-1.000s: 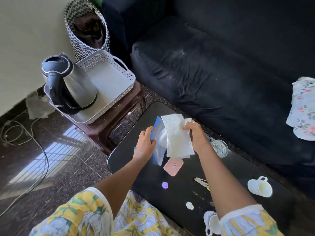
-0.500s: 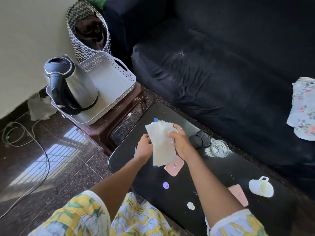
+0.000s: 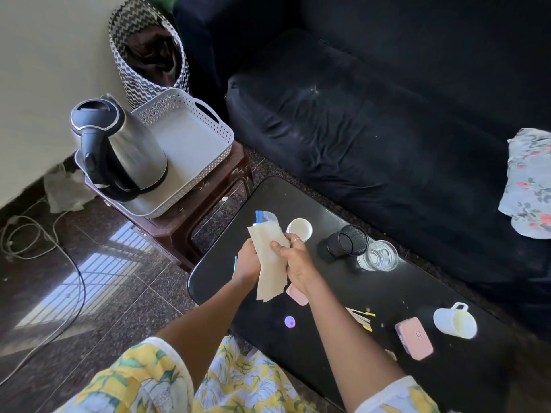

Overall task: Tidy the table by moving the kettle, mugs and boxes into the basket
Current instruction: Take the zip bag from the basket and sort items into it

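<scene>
Beside a navy sofa, a stainless-steel electric kettle with a black lid and handle stands upright in the near corner of a white perforated basket. It is the only thing in the basket, which sits on a brown plastic stool just off the end of a glossy black coffee table.

Two white mugs are on the table. One mug lies on its side near the right end, handle uppermost. The other mug stands upright just beyond the person's right hand. Two flat pink boxes with rounded corners lie on the tabletop: one box just beside the tipped mug, the other box partly hidden under the right wrist.

Over the table's left end, the left hand and the right hand both grip a folded stack of pale paper sheets. The fingers curl around it and the right thumb presses on its front. A blue-edged clear pouch shows behind the top of the stack.

A black mesh cup and a clear drinking glass stand side by side at the table's sofa edge. A chevron-patterned hamper against the cream wall holds dark cloth.

A floral cloth lies on the sofa seat at right. The polished granite floor reflects window bars, and a grey cable trails across it.
</scene>
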